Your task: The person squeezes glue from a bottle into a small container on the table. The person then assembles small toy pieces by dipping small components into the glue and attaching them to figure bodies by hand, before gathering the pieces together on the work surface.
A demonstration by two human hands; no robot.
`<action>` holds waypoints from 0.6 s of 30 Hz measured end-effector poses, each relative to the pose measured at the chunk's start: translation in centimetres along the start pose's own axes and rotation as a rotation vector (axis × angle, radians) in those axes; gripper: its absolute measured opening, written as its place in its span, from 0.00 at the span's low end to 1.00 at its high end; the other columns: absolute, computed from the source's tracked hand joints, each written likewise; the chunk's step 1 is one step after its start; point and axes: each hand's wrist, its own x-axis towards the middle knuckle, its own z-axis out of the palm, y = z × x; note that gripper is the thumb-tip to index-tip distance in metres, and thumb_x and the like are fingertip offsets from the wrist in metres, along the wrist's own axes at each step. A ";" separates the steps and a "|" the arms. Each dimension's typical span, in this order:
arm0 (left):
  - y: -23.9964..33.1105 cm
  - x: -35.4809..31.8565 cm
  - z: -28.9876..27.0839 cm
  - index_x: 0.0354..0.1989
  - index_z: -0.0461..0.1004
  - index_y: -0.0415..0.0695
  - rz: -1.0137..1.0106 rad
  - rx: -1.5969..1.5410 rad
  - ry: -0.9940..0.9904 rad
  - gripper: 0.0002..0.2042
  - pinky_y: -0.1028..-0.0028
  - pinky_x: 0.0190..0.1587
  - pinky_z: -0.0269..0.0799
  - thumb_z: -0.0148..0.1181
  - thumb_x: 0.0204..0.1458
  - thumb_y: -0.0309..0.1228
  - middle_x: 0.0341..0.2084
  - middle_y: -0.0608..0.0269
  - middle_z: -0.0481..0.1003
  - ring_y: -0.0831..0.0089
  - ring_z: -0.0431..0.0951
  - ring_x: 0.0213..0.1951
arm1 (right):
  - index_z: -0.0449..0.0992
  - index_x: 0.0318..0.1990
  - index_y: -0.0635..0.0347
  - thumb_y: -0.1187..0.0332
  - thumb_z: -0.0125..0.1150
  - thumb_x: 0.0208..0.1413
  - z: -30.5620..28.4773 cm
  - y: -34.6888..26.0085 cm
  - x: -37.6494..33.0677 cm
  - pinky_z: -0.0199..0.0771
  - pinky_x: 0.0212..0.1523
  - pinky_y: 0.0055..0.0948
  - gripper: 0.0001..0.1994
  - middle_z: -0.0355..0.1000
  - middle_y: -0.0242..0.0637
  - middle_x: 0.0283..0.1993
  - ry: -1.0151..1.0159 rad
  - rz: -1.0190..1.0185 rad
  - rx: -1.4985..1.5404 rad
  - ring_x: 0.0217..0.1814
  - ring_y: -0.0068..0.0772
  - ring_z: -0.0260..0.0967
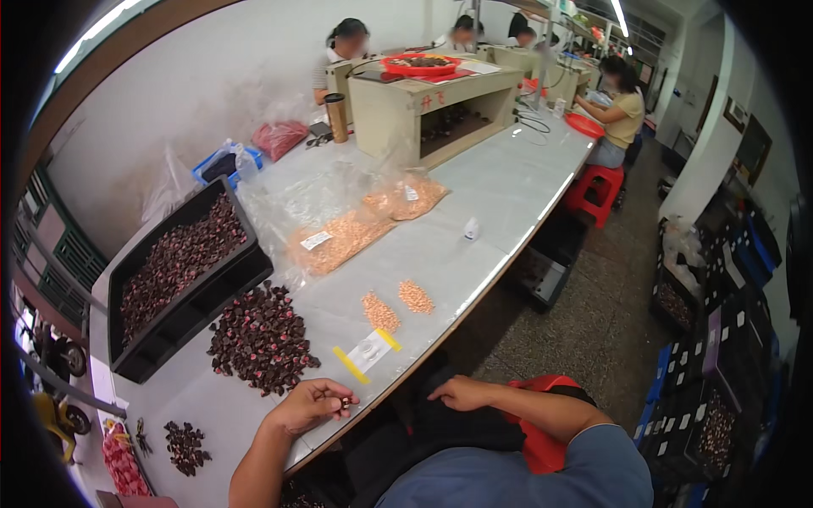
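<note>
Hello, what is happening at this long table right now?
A person sits at the table edge. Their left hand pinches one small dark part next to a pile of dark parts with pink spots. The right hand rests empty at the edge. Two small orange heaps lie nearby.

Bright overhead tube light, soft shadows, fisheye-bent dark rim.

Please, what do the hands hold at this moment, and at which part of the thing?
The left hand pinches one small dark part between its fingertips; which part of it cannot be told. The right hand holds nothing and rests at the table edge.
</note>
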 end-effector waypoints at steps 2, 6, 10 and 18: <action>-0.3 0.2 -0.3 0.48 0.74 0.31 0.000 -0.003 -0.007 0.14 0.74 0.42 0.77 0.65 0.55 0.23 0.46 0.44 0.79 0.68 0.81 0.38 | 0.80 0.53 0.56 0.74 0.51 0.52 0.9 -2.2 -1.6 0.75 0.50 0.50 0.21 0.79 0.50 0.42 -0.218 0.130 -0.114 0.46 0.54 0.77; -0.5 -0.2 -0.7 0.50 0.74 0.33 0.021 0.039 -0.053 0.14 0.76 0.43 0.77 0.63 0.57 0.24 0.48 0.46 0.78 0.68 0.81 0.40 | 0.78 0.56 0.55 0.72 0.52 0.54 2.6 -3.3 -0.7 0.76 0.50 0.50 0.20 0.79 0.51 0.40 -0.213 0.033 -0.267 0.44 0.55 0.77; -0.7 -0.2 -0.7 0.51 0.73 0.33 0.015 0.083 -0.084 0.14 0.75 0.44 0.78 0.62 0.59 0.24 0.49 0.47 0.78 0.70 0.82 0.42 | 0.77 0.54 0.56 0.68 0.53 0.58 4.9 -5.7 4.0 0.75 0.48 0.50 0.17 0.79 0.52 0.41 -0.229 0.048 -0.341 0.45 0.57 0.77; -0.9 -0.1 -0.8 0.51 0.74 0.33 0.014 0.051 -0.091 0.14 0.73 0.46 0.79 0.63 0.58 0.25 0.49 0.46 0.78 0.69 0.81 0.41 | 0.76 0.47 0.53 0.56 0.50 0.62 7.9 -7.6 13.5 0.75 0.52 0.45 0.15 0.75 0.48 0.46 -0.088 0.158 0.157 0.52 0.51 0.74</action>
